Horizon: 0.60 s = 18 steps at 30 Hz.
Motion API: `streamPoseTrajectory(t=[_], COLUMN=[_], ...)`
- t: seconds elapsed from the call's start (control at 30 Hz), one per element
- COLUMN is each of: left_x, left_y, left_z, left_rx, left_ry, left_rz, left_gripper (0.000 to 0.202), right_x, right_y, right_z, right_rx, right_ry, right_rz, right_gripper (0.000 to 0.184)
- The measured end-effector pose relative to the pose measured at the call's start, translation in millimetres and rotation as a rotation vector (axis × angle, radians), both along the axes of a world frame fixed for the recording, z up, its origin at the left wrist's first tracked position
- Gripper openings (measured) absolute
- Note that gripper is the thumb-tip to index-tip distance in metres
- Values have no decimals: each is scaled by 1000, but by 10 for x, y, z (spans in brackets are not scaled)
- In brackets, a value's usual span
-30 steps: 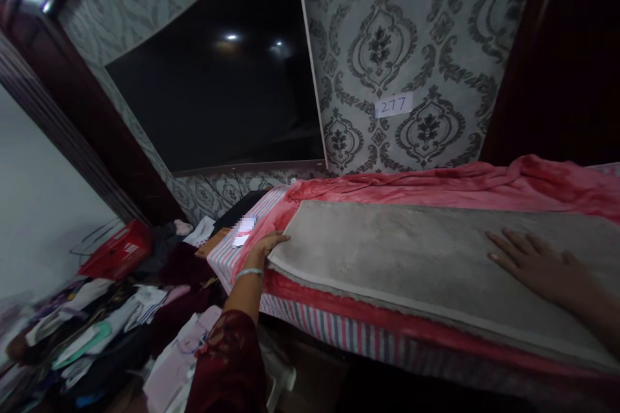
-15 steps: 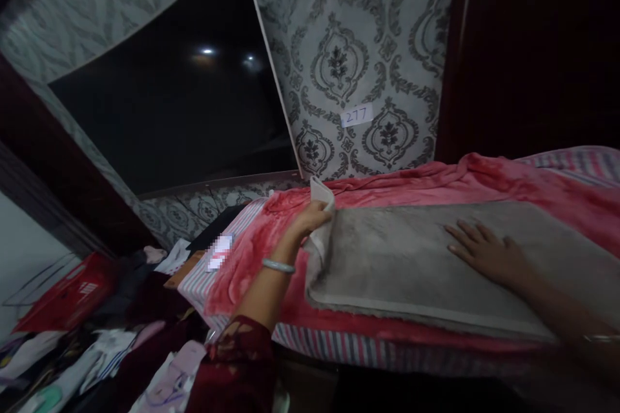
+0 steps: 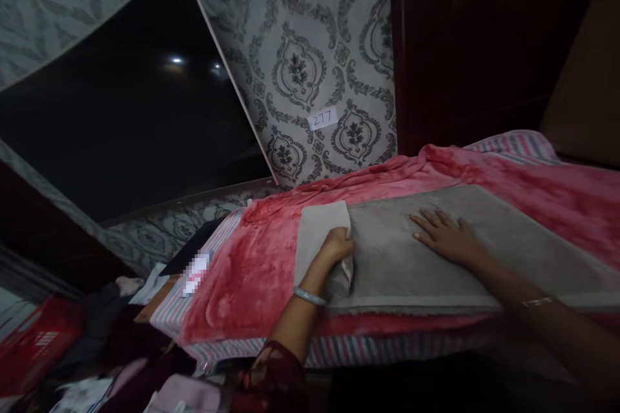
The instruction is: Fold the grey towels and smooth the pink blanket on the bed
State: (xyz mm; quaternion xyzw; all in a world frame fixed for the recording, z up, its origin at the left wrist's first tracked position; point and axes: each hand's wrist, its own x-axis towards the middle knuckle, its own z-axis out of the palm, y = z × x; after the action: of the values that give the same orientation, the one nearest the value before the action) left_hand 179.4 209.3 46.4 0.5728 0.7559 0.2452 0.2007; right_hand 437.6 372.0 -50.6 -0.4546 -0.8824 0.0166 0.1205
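A grey plush mat [image 3: 387, 251] lies over a pink blanket [image 3: 256, 264]. Its left end is turned over, showing a paler underside. My left hand [image 3: 338, 245] is closed around the edge of that folded flap. Farther right, my right hand [image 3: 450, 239] rests flat on the mat's upper surface, fingers spread. A striped sheet [image 3: 368, 350] shows under the blanket along the front side. My left forearm hides part of the mat's lower left corner.
A large dark television [image 3: 140, 97] leans against the patterned wall, near a paper label [image 3: 323, 118] reading 277. At lower left are a red basket [image 3: 39, 342], a pink item [image 3: 186, 393] and piled clothes. A dark wooden panel [image 3: 465, 58] stands at the back right.
My left hand has drawn the mat's left edge over to the right, so the flap now lies folded on top. My right hand stays flat on the mat. The view has shifted right.
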Motion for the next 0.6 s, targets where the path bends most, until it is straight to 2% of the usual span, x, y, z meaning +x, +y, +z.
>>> streamPoseTrajectory(t=[0.07,0.13,0.27,0.37,0.43,0.5,0.6], left_x=[64,237,679,828,764,558,48], left_y=[54,105,148,113,47,-66,-313], left_z=[88,83,-116,-200,-168,-94,-10], left_rx=[8,-2,-91,-106,-59,49,252], left_ry=[61,104,147,130,71,21,63], left_rz=[1,-9,-38,-91,-147,-126,106], left_gripper=[36,39,39,42,46,47,41], right_x=[2,3,-6,-9,1,17,3], right_y=[9,8,-23,-44,-52,-65,-126], right_z=[-1,12,55,73,81,106,208], right_rx=[2,-8,-28,-17,-17,-23,-30], right_ry=[-4,-23,-31,-20,-22,-24,-13], right_rz=[2,-4,-20,-17,-13,-14,-33], right_gripper=[65,66,64,63,62,62,59])
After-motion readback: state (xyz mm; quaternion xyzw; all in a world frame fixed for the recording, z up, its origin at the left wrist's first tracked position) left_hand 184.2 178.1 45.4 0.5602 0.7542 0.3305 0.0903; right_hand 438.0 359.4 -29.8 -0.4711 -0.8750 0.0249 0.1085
